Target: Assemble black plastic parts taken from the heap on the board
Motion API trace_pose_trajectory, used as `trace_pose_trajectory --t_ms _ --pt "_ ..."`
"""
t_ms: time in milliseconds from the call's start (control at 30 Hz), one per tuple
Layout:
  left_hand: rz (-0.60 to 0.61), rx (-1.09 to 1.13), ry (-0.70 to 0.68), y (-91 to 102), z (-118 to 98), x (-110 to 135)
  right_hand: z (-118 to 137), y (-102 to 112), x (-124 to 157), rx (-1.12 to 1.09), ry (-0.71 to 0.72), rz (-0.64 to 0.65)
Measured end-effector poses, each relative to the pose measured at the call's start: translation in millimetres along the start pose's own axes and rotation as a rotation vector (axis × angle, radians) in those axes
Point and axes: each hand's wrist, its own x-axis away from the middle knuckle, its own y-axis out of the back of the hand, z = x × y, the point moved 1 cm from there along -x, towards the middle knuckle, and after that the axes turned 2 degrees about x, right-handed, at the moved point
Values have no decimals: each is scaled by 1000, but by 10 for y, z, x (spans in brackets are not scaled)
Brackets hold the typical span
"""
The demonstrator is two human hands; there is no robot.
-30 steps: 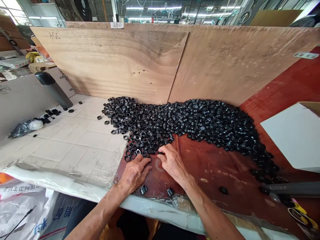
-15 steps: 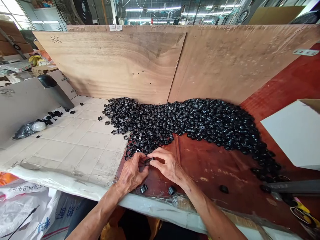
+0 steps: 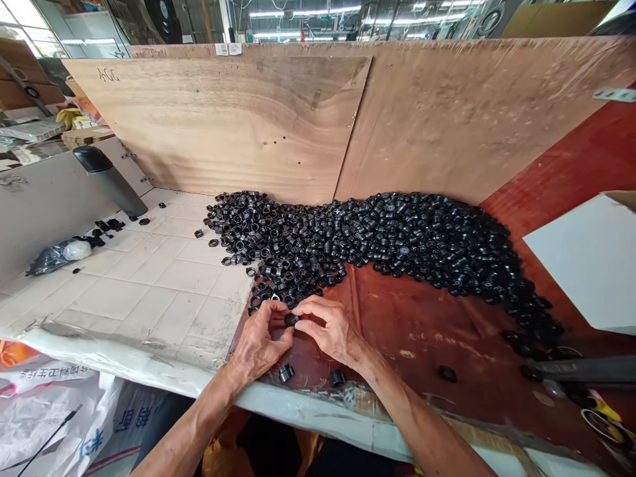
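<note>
The left hand [image 3: 261,339] and right hand [image 3: 332,328] pinch a small black ring [image 3: 291,319] between them, just below a long heap of black rings [image 3: 377,242] spread across a red-brown board [image 3: 412,311] against upright plywood [image 3: 223,126].

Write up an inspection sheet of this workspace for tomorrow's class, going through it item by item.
surface: white tiled bench top meeting a red-brown board; plywood sheets stand behind.
job's things: heap of black plastic rings; one small black ring pinched between both hands.
clutter: grey flask, plastic bag, a loose ring and another.
grippers: left hand and right hand both pinch that ring.
cables: nothing seen.
surroundings: white printed sacks below the bench; workshop lights overhead.
</note>
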Motion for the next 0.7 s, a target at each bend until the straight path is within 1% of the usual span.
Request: trace_pose_trajectory --t_ms 100,167,367,500,600,700 --pt "-22 15 7 7 -15 12 -32 -14 7 13 -14 -1" --pt "-13 12 -10 13 -22 9 -39 -9 7 13 -24 -9" --pt "18 -56 -122 62 50 -6 -20 -2 1 -7 -17 -36" --pt "32 -11 -201 87 101 -2 -41 -39 16 -36 -111 -60" --pt "38 -36 -241 102 90 1 -40 -58 29 -33 -163 -41" --pt "38 -74 -270 108 78 0 14 -29 32 47 -118 -11"
